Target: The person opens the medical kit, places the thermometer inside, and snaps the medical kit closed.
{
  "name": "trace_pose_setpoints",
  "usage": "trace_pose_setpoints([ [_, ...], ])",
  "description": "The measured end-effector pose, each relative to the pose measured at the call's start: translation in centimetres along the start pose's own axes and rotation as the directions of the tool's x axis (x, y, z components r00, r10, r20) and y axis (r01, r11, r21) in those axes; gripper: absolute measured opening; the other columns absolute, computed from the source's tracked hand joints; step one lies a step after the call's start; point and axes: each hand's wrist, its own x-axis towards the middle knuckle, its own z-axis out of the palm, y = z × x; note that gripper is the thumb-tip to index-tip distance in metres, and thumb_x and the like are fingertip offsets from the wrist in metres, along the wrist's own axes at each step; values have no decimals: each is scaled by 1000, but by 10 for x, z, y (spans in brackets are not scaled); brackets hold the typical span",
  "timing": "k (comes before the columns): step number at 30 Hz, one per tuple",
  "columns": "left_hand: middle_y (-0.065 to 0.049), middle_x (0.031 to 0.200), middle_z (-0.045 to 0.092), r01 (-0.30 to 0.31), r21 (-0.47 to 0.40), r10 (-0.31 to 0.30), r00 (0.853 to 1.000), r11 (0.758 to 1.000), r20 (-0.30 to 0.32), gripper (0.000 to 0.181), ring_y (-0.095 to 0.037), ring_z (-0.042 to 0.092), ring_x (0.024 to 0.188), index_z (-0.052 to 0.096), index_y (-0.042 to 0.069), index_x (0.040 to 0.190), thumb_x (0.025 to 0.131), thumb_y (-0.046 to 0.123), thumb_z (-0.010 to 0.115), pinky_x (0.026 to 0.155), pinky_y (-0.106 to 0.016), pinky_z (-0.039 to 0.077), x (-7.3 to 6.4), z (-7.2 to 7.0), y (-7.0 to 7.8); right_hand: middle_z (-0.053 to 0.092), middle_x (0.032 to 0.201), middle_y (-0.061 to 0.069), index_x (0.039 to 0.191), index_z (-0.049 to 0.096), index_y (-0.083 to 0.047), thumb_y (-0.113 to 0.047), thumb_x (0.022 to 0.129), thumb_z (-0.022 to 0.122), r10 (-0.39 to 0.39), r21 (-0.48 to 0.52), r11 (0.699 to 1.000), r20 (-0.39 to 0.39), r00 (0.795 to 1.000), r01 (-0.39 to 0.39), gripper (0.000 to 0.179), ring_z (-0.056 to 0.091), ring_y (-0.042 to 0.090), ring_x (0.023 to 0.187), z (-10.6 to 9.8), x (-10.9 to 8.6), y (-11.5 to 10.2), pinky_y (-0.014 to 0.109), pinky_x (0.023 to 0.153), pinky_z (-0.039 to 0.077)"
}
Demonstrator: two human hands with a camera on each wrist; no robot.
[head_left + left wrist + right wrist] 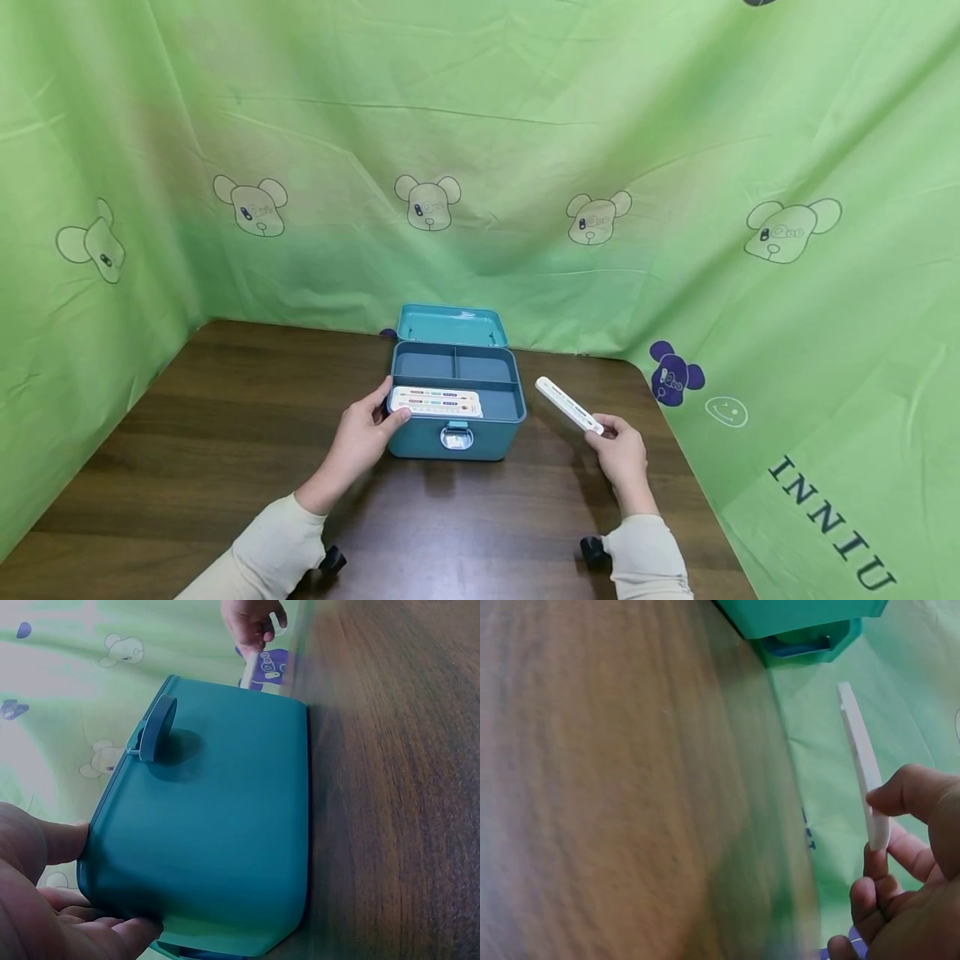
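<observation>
A teal storage box (486, 442) stands on the table with its lid (452, 327) swung back. My left hand (358, 437) grips its front left corner, thumb at the rim and fingers on the side wall. Slim white packs (438, 402) with coloured print lie side by side in the long front compartment. To the right of the box, my right hand (621, 454) pinches one end of a similar slim white pack (568, 406), raised over the table and slanting toward the box. In the right wrist view, thumb and fingers hold this white pack (859, 742) near its lower end.
Two rear compartments (423, 362) of the box hold nothing visible. A metal latch (456, 436) sits on the box's front. The brown wooden table (225, 417) is backed by a green cloth (495, 125) printed with bear heads.
</observation>
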Motion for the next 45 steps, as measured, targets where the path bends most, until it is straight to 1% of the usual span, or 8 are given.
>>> trace_pose_setpoints([
  [3,-17,158,44,4,-3,-4,1000,1000,-2,67,-28,46,143,42,1,154,97,17,73,110,-42,45,0,0,1,72,103,17,117,71,2,-4,87,73,-45,62,997,6,999,44,31,58,7,82,-2,5,-1,18,72,44],
  [6,-17,158,44,4,1,-4,1000,1000,-3,67,-28,46,143,41,1,154,97,17,73,110,-43,45,-1,1,0,71,101,16,118,70,4,-1,87,72,-85,83,993,34,996,82,31,56,4,80,-6,8,1,13,68,44],
  [15,-18,158,43,-3,10,3,1000,1000,1,67,-29,45,144,41,1,154,97,16,72,110,-44,44,-1,2,-2,65,114,21,124,69,1,1,89,70,-232,74,971,42,972,228,34,56,26,103,-14,16,2,21,86,43],
  [21,-18,158,43,-6,10,6,1000,1000,8,67,-29,45,143,41,0,154,97,17,72,110,-44,44,-1,2,-3,68,115,17,125,70,-2,-4,91,73,-306,108,948,56,951,299,34,56,20,102,-18,16,-3,21,86,41],
  [28,-18,159,42,1,4,-2,1000,1000,10,67,-30,44,144,40,1,155,98,17,71,111,-44,43,-1,2,-4,67,118,13,124,71,-5,-7,93,74,-431,141,899,125,894,414,31,53,5,105,-23,18,-18,26,95,39],
  [37,-19,159,43,-4,4,4,1000,1000,13,68,-31,46,143,39,1,155,98,17,72,108,-44,45,-3,0,0,66,121,14,124,70,-4,-6,92,74,-527,102,850,212,823,518,32,51,26,115,-24,26,-40,42,100,37],
  [42,-17,159,43,-8,6,8,1000,1000,9,68,-30,46,143,40,2,156,98,18,72,109,-43,45,-1,-1,-1,66,122,13,122,71,-6,-6,91,74,-570,82,816,275,774,572,32,50,28,116,-25,29,-59,48,100,37],
  [45,-17,159,43,0,9,0,1000,1000,16,68,-29,46,144,40,3,156,98,18,72,109,-43,45,-1,-1,-1,66,121,11,120,72,-9,-5,89,75,-573,60,808,312,758,587,31,48,28,114,-25,30,-67,50,99,33],
])
